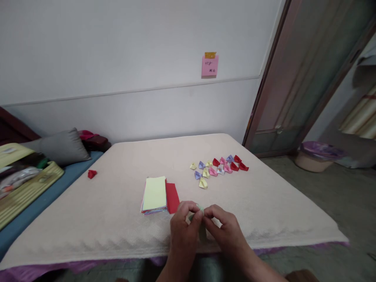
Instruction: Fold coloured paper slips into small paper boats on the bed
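Note:
Between my two hands is a small piece of pale green folded paper point(200, 207), mostly covered by the fingers. My left hand point(185, 221) pinches it from the left with thumb and forefinger. From the right, my right hand point(225, 225) grips its edge the same way, the fingertips of both hands nearly meeting. Just beyond my left hand lies a red sheet of paper point(172, 197), beside a stack of coloured paper point(154, 194) with a pale yellow sheet on top. Several small folded paper pieces point(213, 171) in red, pink, purple and yellow sit in rows beyond my right hand.
A cream cloth point(117, 211) covers the low table or bed. One red folded piece point(92, 174) lies far left. A yellow container point(32, 188) and a grey pillow point(61, 147) are at the left. A pink note point(210, 66) is taped to the wall; a bin point(313, 160) stands right.

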### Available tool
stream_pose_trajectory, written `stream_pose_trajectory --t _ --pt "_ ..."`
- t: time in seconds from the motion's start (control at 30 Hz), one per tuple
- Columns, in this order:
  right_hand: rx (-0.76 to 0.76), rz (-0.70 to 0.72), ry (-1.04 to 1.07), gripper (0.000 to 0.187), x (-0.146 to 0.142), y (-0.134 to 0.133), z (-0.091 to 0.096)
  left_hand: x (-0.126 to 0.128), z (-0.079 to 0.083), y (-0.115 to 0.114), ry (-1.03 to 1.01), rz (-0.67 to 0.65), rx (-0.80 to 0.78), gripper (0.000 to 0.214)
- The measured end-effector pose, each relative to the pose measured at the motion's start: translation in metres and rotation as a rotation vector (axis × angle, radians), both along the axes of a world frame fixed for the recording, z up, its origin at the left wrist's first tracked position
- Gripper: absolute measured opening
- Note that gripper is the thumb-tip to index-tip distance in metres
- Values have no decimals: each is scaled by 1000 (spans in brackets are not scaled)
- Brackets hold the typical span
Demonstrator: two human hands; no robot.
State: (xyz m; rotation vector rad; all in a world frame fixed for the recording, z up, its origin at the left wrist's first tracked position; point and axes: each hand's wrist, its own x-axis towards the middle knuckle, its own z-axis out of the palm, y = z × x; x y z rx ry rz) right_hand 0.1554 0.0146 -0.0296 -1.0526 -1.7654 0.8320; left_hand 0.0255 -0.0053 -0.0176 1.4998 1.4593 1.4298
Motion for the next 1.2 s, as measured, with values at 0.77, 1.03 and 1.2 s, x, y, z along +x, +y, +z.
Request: stream_pose_trajectory --t 0.77,1.03,1.2 --pt "-319 62 276 30 10 11 9 0 3 4 -126 -275 -257 17" --pt "-386 101 401 18 0 11 -3 -6 -10 11 -299 -99 -295 16" --pt "-507 147 487 21 -4 10 -9 -9 -15 15 -417 -31 -306 17"
